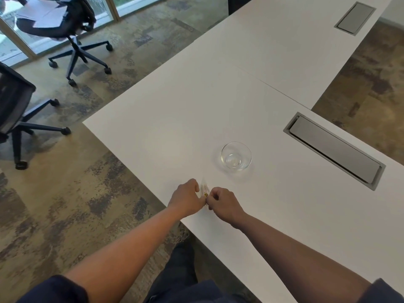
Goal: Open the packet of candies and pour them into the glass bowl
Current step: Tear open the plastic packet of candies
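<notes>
A small clear packet of candies (pixel 204 188) is pinched between both my hands just above the white table (pixel 175 119), near its front edge. My left hand (pixel 188 199) grips the packet's left side and my right hand (pixel 223 204) grips its right side; a bit of yellow shows between the fingers. Most of the packet is hidden by my fingers. The glass bowl (pixel 236 156) stands upright with nothing in it, a short way beyond and to the right of my hands.
A grey cable hatch (pixel 334 149) is set into the table right of the bowl, another (pixel 356 17) at the far end. Two office chairs (pixel 65 38) (pixel 15 110) stand on the floor to the left.
</notes>
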Demonstrator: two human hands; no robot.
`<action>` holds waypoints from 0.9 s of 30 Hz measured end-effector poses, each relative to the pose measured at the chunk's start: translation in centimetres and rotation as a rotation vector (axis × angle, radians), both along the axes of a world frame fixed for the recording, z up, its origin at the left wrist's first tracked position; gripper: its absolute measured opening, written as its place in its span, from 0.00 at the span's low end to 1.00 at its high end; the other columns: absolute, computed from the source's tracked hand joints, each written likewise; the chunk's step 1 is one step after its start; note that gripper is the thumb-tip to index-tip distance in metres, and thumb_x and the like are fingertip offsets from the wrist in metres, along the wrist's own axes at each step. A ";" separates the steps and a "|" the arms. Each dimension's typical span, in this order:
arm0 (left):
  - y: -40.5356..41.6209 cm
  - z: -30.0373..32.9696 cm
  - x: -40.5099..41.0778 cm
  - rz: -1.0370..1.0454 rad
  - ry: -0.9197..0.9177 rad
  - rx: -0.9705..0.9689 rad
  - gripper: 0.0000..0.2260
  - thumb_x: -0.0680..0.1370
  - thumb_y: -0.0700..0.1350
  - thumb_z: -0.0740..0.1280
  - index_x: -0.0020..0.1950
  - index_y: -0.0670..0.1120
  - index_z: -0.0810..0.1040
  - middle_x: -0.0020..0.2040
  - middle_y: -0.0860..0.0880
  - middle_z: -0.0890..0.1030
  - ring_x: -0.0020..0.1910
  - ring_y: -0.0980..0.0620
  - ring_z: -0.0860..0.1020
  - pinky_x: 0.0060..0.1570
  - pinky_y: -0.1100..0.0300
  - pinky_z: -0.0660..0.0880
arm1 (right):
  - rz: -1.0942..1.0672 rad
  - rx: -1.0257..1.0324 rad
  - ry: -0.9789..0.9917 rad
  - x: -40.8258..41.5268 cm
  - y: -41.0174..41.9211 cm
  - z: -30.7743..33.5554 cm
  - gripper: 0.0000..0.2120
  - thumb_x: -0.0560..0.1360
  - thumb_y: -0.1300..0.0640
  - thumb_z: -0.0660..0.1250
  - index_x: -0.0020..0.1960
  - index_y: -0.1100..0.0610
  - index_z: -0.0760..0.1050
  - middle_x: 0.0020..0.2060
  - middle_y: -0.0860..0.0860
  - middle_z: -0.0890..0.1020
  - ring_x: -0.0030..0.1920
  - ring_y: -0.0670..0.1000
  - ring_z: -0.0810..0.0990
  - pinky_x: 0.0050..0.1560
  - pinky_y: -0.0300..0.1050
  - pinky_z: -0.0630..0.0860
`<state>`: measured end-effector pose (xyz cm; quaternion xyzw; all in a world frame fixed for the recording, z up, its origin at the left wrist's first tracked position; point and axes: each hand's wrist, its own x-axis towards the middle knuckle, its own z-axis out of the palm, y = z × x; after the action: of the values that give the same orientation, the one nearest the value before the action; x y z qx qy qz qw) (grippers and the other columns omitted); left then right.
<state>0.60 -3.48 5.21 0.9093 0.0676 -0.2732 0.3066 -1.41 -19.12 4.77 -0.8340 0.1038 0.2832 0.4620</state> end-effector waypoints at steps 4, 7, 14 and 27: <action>-0.1 0.0 0.6 0.048 -0.065 0.002 0.11 0.73 0.52 0.72 0.51 0.50 0.76 0.43 0.51 0.82 0.40 0.51 0.81 0.40 0.54 0.78 | 0.061 -0.007 -0.010 0.4 -0.8 0.3 0.11 0.76 0.57 0.65 0.35 0.55 0.74 0.40 0.58 0.85 0.38 0.54 0.82 0.39 0.47 0.75; 0.0 0.1 0.9 0.091 -0.111 0.012 0.07 0.73 0.47 0.69 0.50 0.49 0.76 0.42 0.50 0.82 0.40 0.50 0.80 0.39 0.53 0.78 | 0.032 -0.039 -0.023 0.4 -0.9 0.1 0.11 0.75 0.55 0.66 0.37 0.61 0.75 0.39 0.61 0.85 0.34 0.51 0.77 0.37 0.47 0.72; 0.7 0.6 2.2 0.154 -0.157 0.042 0.13 0.75 0.47 0.68 0.59 0.48 0.76 0.50 0.50 0.81 0.48 0.47 0.80 0.43 0.55 0.74 | -0.063 -0.069 -0.034 0.4 -1.3 -0.2 0.13 0.70 0.53 0.67 0.39 0.64 0.77 0.37 0.60 0.85 0.34 0.52 0.79 0.35 0.47 0.72; -0.2 0.4 2.4 -0.130 -0.145 0.098 0.06 0.76 0.47 0.69 0.49 0.47 0.81 0.43 0.50 0.83 0.41 0.48 0.81 0.39 0.54 0.77 | 0.040 -0.035 -0.111 0.4 -1.8 -0.9 0.12 0.71 0.55 0.69 0.30 0.53 0.71 0.26 0.43 0.76 0.29 0.43 0.72 0.33 0.43 0.69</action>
<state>3.00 -3.64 5.62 0.9431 -0.0009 -0.2223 0.2475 -1.02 -20.94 3.83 -0.8583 0.0662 0.2441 0.4464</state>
